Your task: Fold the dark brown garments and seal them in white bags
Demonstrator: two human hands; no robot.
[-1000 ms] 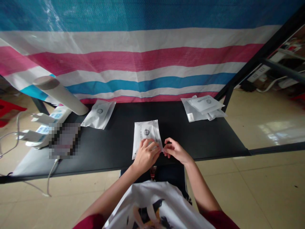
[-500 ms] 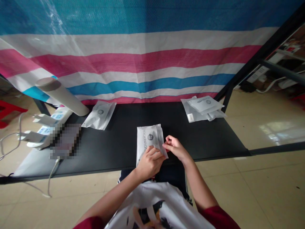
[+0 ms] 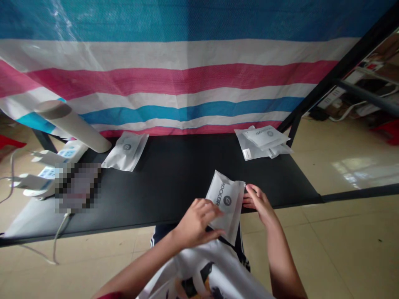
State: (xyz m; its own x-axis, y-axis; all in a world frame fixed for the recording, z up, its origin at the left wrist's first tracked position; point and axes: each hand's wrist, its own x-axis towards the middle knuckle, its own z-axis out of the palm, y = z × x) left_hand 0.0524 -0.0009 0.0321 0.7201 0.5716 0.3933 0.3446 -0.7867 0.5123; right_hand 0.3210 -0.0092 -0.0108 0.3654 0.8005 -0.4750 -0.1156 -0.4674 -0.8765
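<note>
A frosted white plastic pouch (image 3: 227,216) with dark printed lettering and a round logo lies tilted across the table's front edge, its lower end sticking out past it. My right hand (image 3: 260,203) pinches the upper right corner of this pouch, thumb on top and fingers behind. Over the pouch's left side is my left hand (image 3: 199,222), thumb and fingers apart, fingertips on or just above the plastic; contact cannot be made out. Another printed pouch (image 3: 127,151) rests at the back left. Several more pouches (image 3: 264,139) lie overlapped at the back right.
The black table (image 3: 174,174) backs onto a striped tarp (image 3: 187,79). On its left are a white cylindrical bottle (image 3: 77,126), a power strip (image 3: 51,174) with plugs and cables, and a blurred-out phone (image 3: 79,187). A black metal frame (image 3: 324,83) stands at right.
The pouch has shifted right and towards me, and turned so its lower end points at my body. My right hand moved right with its corner; my left hand's fingers have spread.
</note>
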